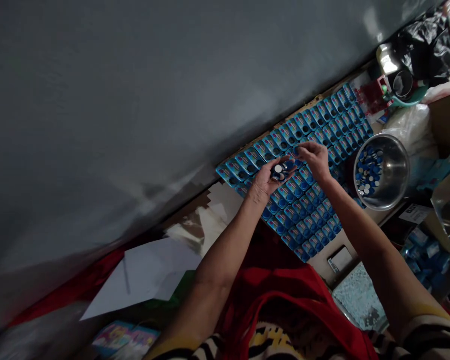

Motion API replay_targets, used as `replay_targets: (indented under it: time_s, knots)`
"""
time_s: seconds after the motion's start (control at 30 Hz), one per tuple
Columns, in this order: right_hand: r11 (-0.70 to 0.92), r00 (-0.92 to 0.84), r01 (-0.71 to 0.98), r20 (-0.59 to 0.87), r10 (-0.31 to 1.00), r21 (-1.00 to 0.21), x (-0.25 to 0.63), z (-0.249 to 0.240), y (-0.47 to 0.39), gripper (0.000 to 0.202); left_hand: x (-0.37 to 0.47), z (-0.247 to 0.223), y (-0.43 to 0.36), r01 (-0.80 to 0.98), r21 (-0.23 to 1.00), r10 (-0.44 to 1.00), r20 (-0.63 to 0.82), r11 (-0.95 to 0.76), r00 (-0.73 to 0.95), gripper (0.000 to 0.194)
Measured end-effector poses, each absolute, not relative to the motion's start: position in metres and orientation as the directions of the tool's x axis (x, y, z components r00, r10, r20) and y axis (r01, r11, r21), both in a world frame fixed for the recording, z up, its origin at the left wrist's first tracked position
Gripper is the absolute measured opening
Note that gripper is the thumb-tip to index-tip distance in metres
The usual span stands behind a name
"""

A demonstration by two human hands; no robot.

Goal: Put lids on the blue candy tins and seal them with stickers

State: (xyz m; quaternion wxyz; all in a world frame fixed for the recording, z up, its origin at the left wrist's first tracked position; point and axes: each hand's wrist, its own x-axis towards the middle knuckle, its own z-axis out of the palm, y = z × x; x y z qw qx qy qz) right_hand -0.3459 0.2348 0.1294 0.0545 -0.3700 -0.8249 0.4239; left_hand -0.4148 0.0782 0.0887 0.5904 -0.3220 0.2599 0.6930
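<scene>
Over rows of blue cards (243, 160), each with its long axis running upper left to lower right, the left hand (269, 178) lies palm up, fingers extended beneath a heap of round discs (278, 169), one white face upward. Just beside it, the right hand (315, 157) pinches a blue disc (297, 150) between thumb and fingertips above the cards, its tilt too small to tell

Left hand (265, 178) holds discs (278, 169), right hand (317, 157) perhaps one
</scene>
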Motion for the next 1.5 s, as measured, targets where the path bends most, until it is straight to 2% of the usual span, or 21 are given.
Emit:
replay_targets:
  time_s: [0.1,0.23,0.43,0.5,0.57,0.73,0.87,1.1,1.2,1.37,1.5]
  knots:
    - [0.471,-0.675,0.680,-0.227,0.702,-0.562,-0.377,0.118,0.254,0.025,-0.427,0.090,0.073,-0.982,0.011,0.642,-0.756,-0.188,-0.132,0.029]
    - [0.704,-0.735,0.676,-0.265,0.624,-0.218,-0.410,0.108,0.267,0.022,-0.440,0.091,0.064,-0.976,0.006,0.642,-0.752,-0.219,-0.149,0.028]
    - [0.733,-0.630,0.678,-0.471,0.617,0.055,-0.447,0.104,0.289,0.023,-0.443,0.087,0.063,-0.971,0.012,0.662,-0.729,-0.240,-0.173,0.027]
    - [0.744,-0.631,0.666,-0.489,0.602,0.056,-0.456,0.105,0.293,0.026,-0.442,0.086,0.063,-0.967,0.014,0.659,-0.729,-0.256,-0.185,0.026]
    - [0.770,-0.691,0.638,-0.446,0.569,-0.005,-0.455,0.112,0.287,0.020,-0.440,0.087,0.061,-0.962,0.006,0.647,-0.739,-0.274,-0.189,0.025]
    - [0.792,-0.823,0.558,-0.287,0.491,-0.247,-0.408,0.133,0.241,0.015,-0.438,0.089,0.054,-0.958,-0.002,0.633,-0.751,-0.287,-0.188,0.029]
    - [0.752,-0.865,0.499,-0.302,0.401,-0.432,-0.365,0.131,0.209,0.025,-0.433,0.085,0.058,-0.956,0.033,0.613,-0.761,-0.290,-0.212,0.030]
    - [0.662,-0.833,0.550,-0.279,0.478,-0.509,-0.352,0.113,0.209,0.025,-0.422,0.090,0.064,-0.959,-0.001,0.585,-0.793,-0.282,-0.171,0.028]
    - [0.653,-0.797,0.601,-0.277,0.537,-0.461,-0.370,0.115,0.223,0.024,-0.427,0.096,0.054,-0.957,-0.010,0.603,-0.778,-0.290,-0.174,0.030]
    - [0.790,-0.804,0.581,-0.295,0.517,-0.198,-0.408,0.117,0.237,0.016,-0.440,0.103,0.040,-0.952,0.011,0.609,-0.766,-0.306,-0.205,0.033]
    - [0.798,-0.777,0.594,-0.324,0.539,-0.097,-0.432,0.098,0.248,0.004,-0.446,0.096,0.036,-0.953,-0.020,0.635,-0.750,-0.303,-0.186,0.034]
